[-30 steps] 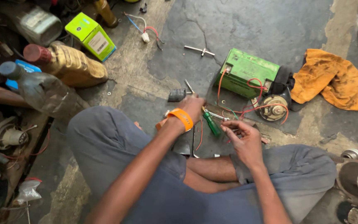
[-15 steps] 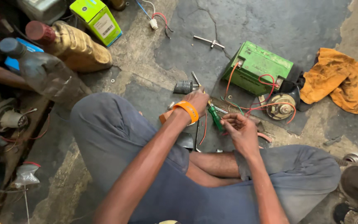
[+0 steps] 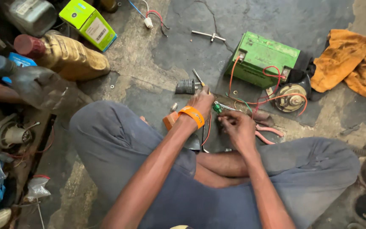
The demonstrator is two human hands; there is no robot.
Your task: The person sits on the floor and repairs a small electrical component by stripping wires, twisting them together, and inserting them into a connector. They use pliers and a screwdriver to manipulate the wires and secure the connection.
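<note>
Green-handled screwdriver [image 3: 217, 107] with a thin metal shaft sits between a seated person's two hands on a cracked concrete workshop floor, its handle just beside the curled fingers [image 3: 229, 120] of the right hand [image 3: 238, 129] and close under the knuckles of the left hand [image 3: 202, 101]. The left hand, wearing an orange wristband [image 3: 192, 115], is closed around something at the handle's end, though whether it grips the screwdriver itself cannot be told from this angle. The right hand's fingers are bent inward and pinched together near a tangle of thin red and green wires [image 3: 250, 101]; what they hold, if anything, is too small to make out. Just beyond the left fingertips lie a small black ribbed cylindrical part [image 3: 185, 86] and a slim metal tool [image 3: 198, 78]. Past the right fingers, the wires run to a green rectangular battery [image 3: 262, 59] and a round metal horn [image 3: 291, 97] beside it. Pink-handled pliers [image 3: 269, 131] rest just to the right of the right hand. Well beyond, an orange crumpled rag [image 3: 352, 61] lies to the far right, a metal T-shaped wrench [image 3: 209, 35] above, and a lime-green cardboard box [image 3: 88, 22] and tan plastic jug with a red cap [image 3: 64, 53] to the far left.
</note>
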